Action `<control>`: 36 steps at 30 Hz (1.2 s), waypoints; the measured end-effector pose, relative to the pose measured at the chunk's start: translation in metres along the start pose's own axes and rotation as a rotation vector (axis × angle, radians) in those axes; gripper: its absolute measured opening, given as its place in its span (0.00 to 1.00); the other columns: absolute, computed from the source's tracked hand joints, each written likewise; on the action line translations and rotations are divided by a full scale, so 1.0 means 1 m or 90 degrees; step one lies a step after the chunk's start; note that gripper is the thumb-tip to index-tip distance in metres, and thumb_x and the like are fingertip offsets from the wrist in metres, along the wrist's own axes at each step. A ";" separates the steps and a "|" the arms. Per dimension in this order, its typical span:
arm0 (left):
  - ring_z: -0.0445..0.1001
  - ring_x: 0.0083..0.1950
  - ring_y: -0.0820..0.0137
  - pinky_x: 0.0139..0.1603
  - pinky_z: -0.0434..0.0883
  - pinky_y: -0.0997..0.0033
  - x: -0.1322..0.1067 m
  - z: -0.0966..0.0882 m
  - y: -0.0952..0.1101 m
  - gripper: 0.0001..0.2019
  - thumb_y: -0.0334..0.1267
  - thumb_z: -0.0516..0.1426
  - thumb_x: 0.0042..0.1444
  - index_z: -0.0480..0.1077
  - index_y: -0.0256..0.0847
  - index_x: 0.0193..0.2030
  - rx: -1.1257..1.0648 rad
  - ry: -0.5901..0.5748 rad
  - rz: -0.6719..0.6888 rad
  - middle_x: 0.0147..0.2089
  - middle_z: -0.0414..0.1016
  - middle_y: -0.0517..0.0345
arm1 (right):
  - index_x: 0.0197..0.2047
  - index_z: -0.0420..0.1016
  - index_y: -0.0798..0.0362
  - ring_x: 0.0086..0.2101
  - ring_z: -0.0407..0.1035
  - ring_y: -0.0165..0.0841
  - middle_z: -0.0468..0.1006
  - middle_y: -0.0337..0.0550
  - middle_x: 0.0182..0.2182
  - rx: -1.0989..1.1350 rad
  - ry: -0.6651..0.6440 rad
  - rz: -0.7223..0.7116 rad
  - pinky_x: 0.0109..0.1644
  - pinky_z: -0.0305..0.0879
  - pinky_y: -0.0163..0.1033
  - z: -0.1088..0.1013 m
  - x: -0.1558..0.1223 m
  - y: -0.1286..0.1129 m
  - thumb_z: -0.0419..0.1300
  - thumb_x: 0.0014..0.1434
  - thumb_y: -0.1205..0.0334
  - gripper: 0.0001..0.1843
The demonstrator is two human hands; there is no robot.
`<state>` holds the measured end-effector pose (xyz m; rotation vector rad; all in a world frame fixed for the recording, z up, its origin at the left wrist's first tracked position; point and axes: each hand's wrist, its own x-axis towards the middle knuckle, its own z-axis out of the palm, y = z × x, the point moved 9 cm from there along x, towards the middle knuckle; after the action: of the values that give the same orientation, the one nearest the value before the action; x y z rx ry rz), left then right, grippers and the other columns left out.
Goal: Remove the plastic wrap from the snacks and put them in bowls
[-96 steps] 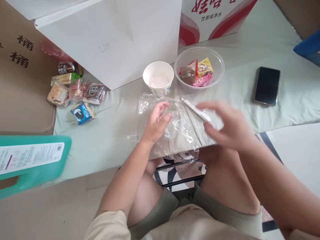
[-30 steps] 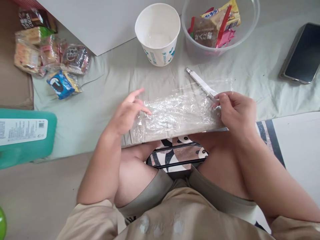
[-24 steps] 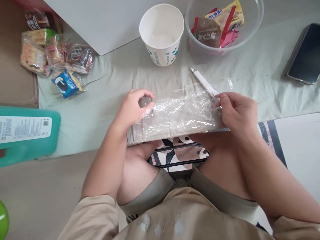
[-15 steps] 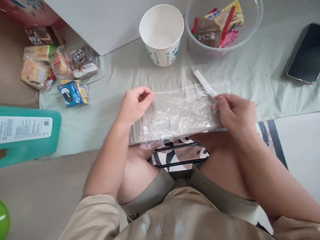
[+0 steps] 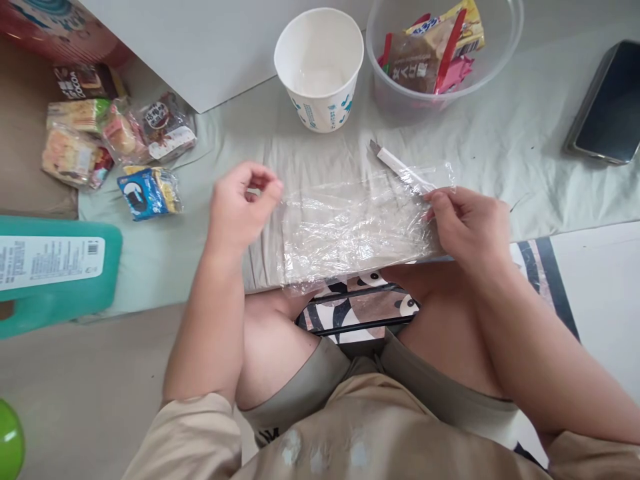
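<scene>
- The clear plastic film [image 5: 350,227] lies crumpled but spread out on the cloth-covered table [image 5: 500,173], in front of the paper cup [image 5: 319,67] on the person's side, with its near edge hanging over the table's edge
- The right hand [image 5: 467,227] is in front of the cup and to its right; its fingers [image 5: 437,200] are closed in a pinch on the film's right edge
- The left hand [image 5: 240,210] is in front of the cup and to its left, just beside the film's left edge, with the fingers curled in; I cannot tell whether they grip the film
- A slim white tool [image 5: 395,161] lies slantwise between the cup and the right hand, its near end under the film
- A clear bowl [image 5: 395,100] holding snack packets [image 5: 425,60] stands just right of the cup
- A dark phone [image 5: 607,100] lies well to the right of the cup, beyond the bowl
- A heap of wrapped snacks [image 5: 115,133] lies well to the left of the cup, and a teal jug [image 5: 55,273] lies further left and nearer the person
- A white box [image 5: 200,40] stands just behind the cup, to its left
</scene>
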<state>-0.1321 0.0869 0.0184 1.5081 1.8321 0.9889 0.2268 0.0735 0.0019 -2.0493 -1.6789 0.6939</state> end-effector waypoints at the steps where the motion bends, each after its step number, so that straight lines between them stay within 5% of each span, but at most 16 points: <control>1: 0.76 0.41 0.70 0.39 0.69 0.67 -0.004 0.007 0.004 0.07 0.36 0.65 0.53 0.75 0.43 0.40 0.038 -0.042 0.015 0.39 0.80 0.60 | 0.29 0.78 0.50 0.25 0.64 0.33 0.78 0.41 0.24 0.000 0.002 -0.003 0.32 0.57 0.40 0.000 0.000 0.000 0.58 0.65 0.53 0.16; 5: 0.78 0.45 0.66 0.51 0.74 0.63 -0.016 0.036 0.010 0.19 0.37 0.68 0.48 0.77 0.43 0.49 0.119 -0.176 0.010 0.40 0.81 0.59 | 0.32 0.81 0.49 0.26 0.66 0.36 0.77 0.42 0.22 0.007 0.004 -0.022 0.33 0.58 0.42 0.000 -0.001 -0.001 0.57 0.65 0.52 0.16; 9: 0.76 0.36 0.70 0.39 0.74 0.68 -0.009 0.049 0.009 0.14 0.36 0.64 0.55 0.75 0.44 0.49 -0.032 -0.176 -0.024 0.36 0.76 0.59 | 0.32 0.81 0.49 0.24 0.63 0.36 0.76 0.42 0.21 0.003 0.007 -0.027 0.33 0.57 0.43 -0.001 -0.002 -0.001 0.57 0.65 0.52 0.16; 13: 0.72 0.29 0.74 0.30 0.69 0.68 0.006 0.035 -0.002 0.04 0.37 0.61 0.60 0.75 0.46 0.42 -0.071 -0.085 -0.051 0.40 0.77 0.58 | 0.31 0.80 0.49 0.23 0.62 0.33 0.78 0.42 0.24 0.006 0.001 0.004 0.34 0.58 0.43 0.001 -0.002 0.001 0.57 0.65 0.51 0.16; 17: 0.71 0.31 0.73 0.36 0.71 0.66 0.001 0.003 0.010 0.01 0.37 0.62 0.58 0.74 0.45 0.37 0.034 0.020 0.009 0.38 0.77 0.59 | 0.34 0.80 0.48 0.24 0.64 0.34 0.81 0.42 0.27 0.023 -0.003 0.003 0.35 0.60 0.44 0.002 -0.002 0.001 0.56 0.65 0.51 0.15; 21: 0.76 0.50 0.61 0.57 0.74 0.57 -0.030 0.018 0.037 0.14 0.52 0.66 0.55 0.78 0.44 0.38 0.147 -0.175 0.096 0.46 0.78 0.54 | 0.30 0.78 0.49 0.24 0.64 0.35 0.79 0.42 0.26 0.017 -0.004 -0.008 0.35 0.60 0.44 0.002 -0.002 0.000 0.56 0.66 0.51 0.17; 24: 0.76 0.53 0.59 0.60 0.74 0.55 -0.046 0.029 0.037 0.13 0.51 0.69 0.49 0.80 0.44 0.34 0.210 -0.287 0.071 0.50 0.77 0.53 | 0.29 0.77 0.47 0.23 0.62 0.33 0.79 0.40 0.25 0.017 -0.006 -0.005 0.35 0.60 0.44 0.002 -0.002 0.000 0.56 0.66 0.52 0.17; 30: 0.76 0.42 0.67 0.47 0.75 0.64 -0.042 0.021 0.039 0.07 0.41 0.61 0.54 0.79 0.46 0.29 0.083 -0.286 0.050 0.43 0.80 0.56 | 0.32 0.79 0.47 0.23 0.65 0.34 0.82 0.40 0.27 0.039 -0.005 0.004 0.35 0.61 0.44 0.001 -0.003 0.002 0.55 0.66 0.52 0.15; 36: 0.68 0.23 0.74 0.21 0.63 0.71 -0.028 0.022 0.006 0.11 0.46 0.65 0.55 0.71 0.44 0.31 -0.128 -0.173 -0.130 0.29 0.76 0.58 | 0.32 0.78 0.48 0.24 0.71 0.36 0.79 0.38 0.24 0.057 -0.011 0.033 0.35 0.64 0.44 0.003 -0.005 0.006 0.58 0.62 0.56 0.10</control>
<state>-0.1051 0.0646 0.0099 1.2409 1.6054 0.8009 0.2288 0.0678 -0.0037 -2.0356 -1.5793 0.7922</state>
